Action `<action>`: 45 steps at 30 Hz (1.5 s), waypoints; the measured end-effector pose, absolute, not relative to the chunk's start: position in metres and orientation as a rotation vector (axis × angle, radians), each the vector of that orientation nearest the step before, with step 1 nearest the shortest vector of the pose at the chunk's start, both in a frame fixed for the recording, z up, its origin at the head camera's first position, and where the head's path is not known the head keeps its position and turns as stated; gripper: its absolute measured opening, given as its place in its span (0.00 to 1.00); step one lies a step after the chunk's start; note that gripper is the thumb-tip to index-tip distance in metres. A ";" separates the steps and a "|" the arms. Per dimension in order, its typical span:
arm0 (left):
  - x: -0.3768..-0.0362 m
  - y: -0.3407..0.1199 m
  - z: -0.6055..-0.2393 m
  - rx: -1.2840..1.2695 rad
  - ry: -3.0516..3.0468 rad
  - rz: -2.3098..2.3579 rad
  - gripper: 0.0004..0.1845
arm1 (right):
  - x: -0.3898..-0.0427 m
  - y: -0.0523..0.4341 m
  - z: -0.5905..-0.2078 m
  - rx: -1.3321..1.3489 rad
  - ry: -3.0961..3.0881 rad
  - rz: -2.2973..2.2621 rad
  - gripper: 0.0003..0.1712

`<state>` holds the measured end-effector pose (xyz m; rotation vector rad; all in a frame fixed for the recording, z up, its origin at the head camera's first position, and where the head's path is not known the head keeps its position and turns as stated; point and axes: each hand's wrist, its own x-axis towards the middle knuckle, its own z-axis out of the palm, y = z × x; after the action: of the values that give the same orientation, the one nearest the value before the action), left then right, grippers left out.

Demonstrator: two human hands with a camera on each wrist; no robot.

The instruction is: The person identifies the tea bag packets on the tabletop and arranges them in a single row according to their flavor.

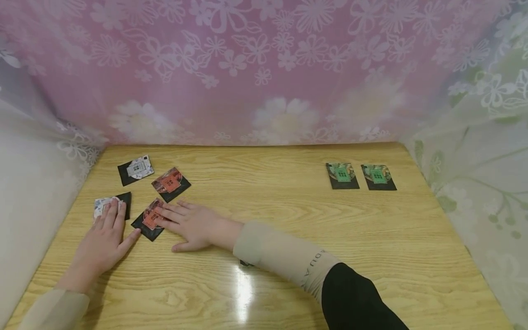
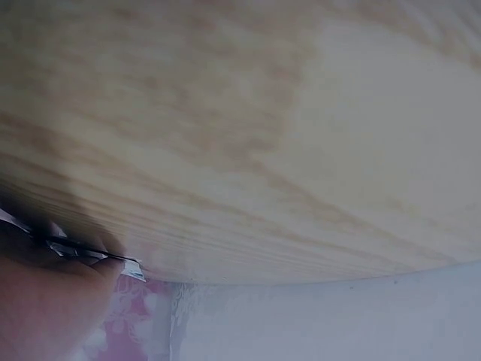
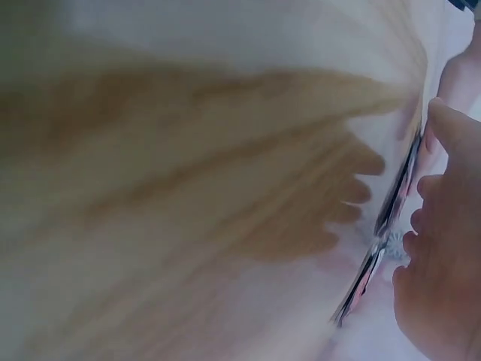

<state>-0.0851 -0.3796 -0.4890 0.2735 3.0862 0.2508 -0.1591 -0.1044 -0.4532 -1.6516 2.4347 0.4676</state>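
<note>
The nearer red-and-black sachet point(image 1: 149, 221) is lying on the wooden table point(image 1: 280, 192), leftward of the right hand point(image 1: 195, 227), long axis slanting away rightward; that hand's extended fingers point(image 1: 171, 215) are overlapping its right side, grasping nothing; the left hand point(image 1: 103, 240), likewise unclenched, is resting on the nearer white-and-black sachet point(image 1: 127, 201).

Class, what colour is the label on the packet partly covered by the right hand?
The label is orange-red; the head view shows it best.
</note>
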 end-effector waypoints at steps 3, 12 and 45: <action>-0.085 -0.380 -0.490 0.270 3.091 0.248 0.49 | -0.155 -0.108 -0.452 -1.668 2.403 0.526 0.49; -0.084 -0.379 -0.491 0.264 3.092 0.231 0.49 | -0.150 -0.106 -0.453 -1.707 2.352 0.565 0.48; -0.084 -0.381 -0.493 0.275 3.103 0.240 0.51 | -0.189 0.042 -0.463 -1.706 2.409 0.266 0.50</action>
<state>-0.0837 -0.3814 -0.4929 0.2753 3.1035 0.2404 -0.1894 0.0424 -0.4629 -1.7059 2.4091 0.2664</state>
